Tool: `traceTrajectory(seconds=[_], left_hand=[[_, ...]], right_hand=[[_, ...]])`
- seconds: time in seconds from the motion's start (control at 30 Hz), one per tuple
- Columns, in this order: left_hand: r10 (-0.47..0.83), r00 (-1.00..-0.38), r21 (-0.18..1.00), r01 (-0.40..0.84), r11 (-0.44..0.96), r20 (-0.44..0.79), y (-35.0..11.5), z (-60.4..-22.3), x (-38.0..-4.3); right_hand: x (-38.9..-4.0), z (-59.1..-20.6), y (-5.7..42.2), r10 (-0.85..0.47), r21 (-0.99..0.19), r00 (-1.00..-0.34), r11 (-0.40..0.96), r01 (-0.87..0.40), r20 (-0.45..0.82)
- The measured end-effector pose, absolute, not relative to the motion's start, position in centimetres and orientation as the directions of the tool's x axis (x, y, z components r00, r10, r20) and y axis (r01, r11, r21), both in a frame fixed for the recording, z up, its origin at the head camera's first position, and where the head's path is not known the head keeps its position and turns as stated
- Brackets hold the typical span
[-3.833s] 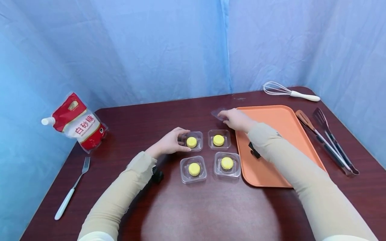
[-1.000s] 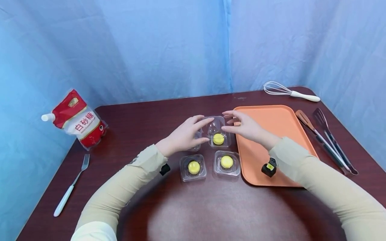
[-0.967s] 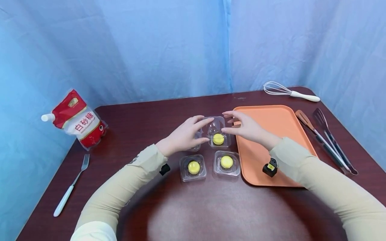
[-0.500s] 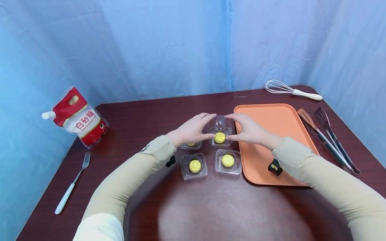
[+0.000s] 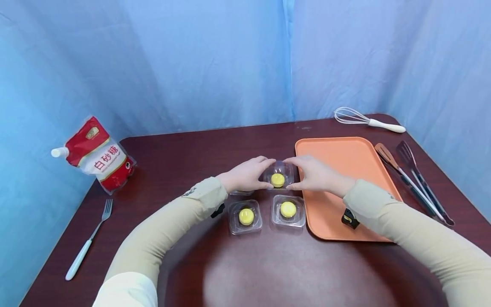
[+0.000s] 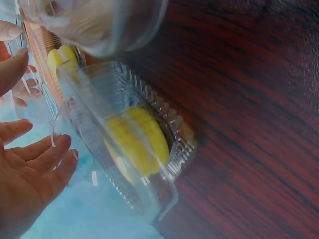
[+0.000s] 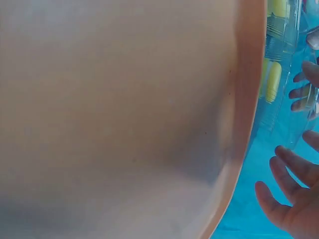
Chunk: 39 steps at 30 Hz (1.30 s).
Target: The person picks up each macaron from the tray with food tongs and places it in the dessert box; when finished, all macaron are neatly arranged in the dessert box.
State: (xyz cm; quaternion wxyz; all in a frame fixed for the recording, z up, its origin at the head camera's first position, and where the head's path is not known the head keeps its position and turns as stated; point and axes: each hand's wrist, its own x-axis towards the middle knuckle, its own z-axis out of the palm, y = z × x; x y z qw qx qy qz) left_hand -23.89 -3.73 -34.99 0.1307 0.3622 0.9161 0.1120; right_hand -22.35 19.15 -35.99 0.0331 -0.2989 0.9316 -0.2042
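Note:
My left hand (image 5: pixel 247 174) and right hand (image 5: pixel 316 175) hold a clear domed lid (image 5: pixel 283 169) between them, thumbs and index fingers at its corners. The lid is right over the back-right clear plastic container, where a yellow macaron (image 5: pixel 278 180) shows through. In front stand two more containers, each with a yellow macaron: one at left (image 5: pixel 235 228), one at right (image 5: pixel 299 221). The back-left container is mostly hidden behind my left hand. In the left wrist view, a macaron (image 6: pixel 139 139) lies in a clear container, and the left hand's other fingers (image 6: pixel 60 169) are spread.
An orange tray (image 5: pixel 341 157) lies right of the containers. Beyond it are a whisk (image 5: pixel 368 120), a wooden-headed turner (image 5: pixel 386 155) and tongs or a slotted turner (image 5: pixel 407 154). At left are a fork (image 5: pixel 90 241) and a red-white bag of sugar (image 5: pixel 101 155).
My right hand has picked up the clear lid from behind the containers. My left hand has moved right from the back-left container to the lid. Both hands have lowered it over the back-right container.

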Motion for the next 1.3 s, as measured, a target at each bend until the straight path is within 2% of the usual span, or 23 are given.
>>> traceTrajectory(seconds=[0.33, 1.0, 1.3], left_hand=[[0.677, -0.7, 0.275, 0.621, 0.734, -0.229, -2.6, -34.6, -23.6], [0.651, -0.712, 0.247, 0.603, 0.759, -0.263, -2.2, -35.4, -23.7], [0.641, -0.722, 0.245, 0.593, 0.767, -0.262, -2.3, -35.9, -23.6]], right_hand=[[-22.2, -36.0, 19.1, -0.614, -0.362, -0.789, 0.731, -0.578, 0.02], [-22.6, -36.6, 18.3, -0.614, -0.319, -0.789, 0.755, -0.572, -0.038], [-22.5, -36.7, 18.0, -0.609, -0.31, -0.793, 0.756, -0.576, -0.013]])
